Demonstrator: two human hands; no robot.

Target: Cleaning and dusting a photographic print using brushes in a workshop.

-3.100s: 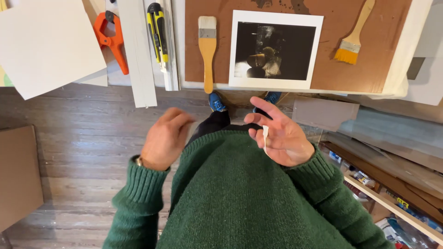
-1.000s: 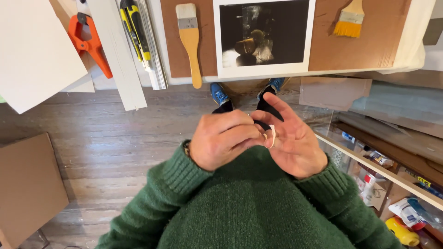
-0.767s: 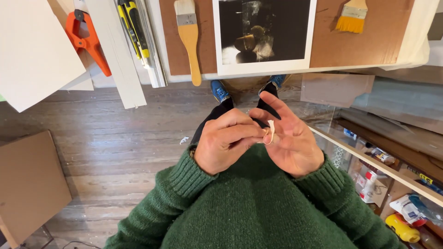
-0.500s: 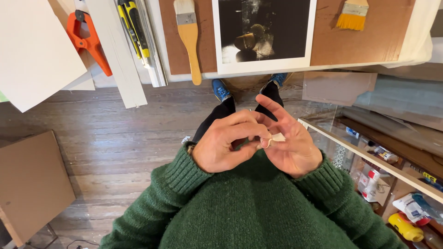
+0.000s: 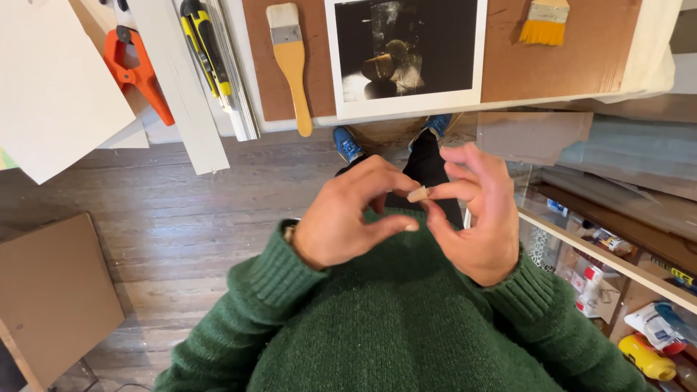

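Worn wooden floorboards point(image 5: 181, 218) run beneath a desk point(image 5: 653, 65) edged in white, where a brown board point(image 5: 581, 65) carries a dark photographic print with a white border point(image 5: 406, 54), a wooden-handled paintbrush point(image 5: 294, 65) to its left and a yellow-bristled brush point(image 5: 544, 22) to its right. Further left on the desk lie a yellow and black utility knife point(image 5: 207, 47), an orange spring clamp point(image 5: 138, 72), a long white strip point(image 5: 181, 87) and a pale sheet of card point(image 5: 51, 80). Below, a person in a green knitted sweater point(image 5: 392, 327) holds both hands together in front of the chest. The right hand point(image 5: 479, 218) pinches a small, pale tan piece point(image 5: 417, 194) between thumb and fingertips, its grip narrow and closed on the piece. The left hand point(image 5: 341, 218) curls beside it, fingertips touching or almost touching the same piece; which cannot be told. Blue shoes point(image 5: 348, 145) show on the floor under the desk edge. A low shelf point(image 5: 617, 254) at right holds bottles and tubes point(image 5: 646, 348). A brown cardboard sheet point(image 5: 51, 297) lies at lower left.
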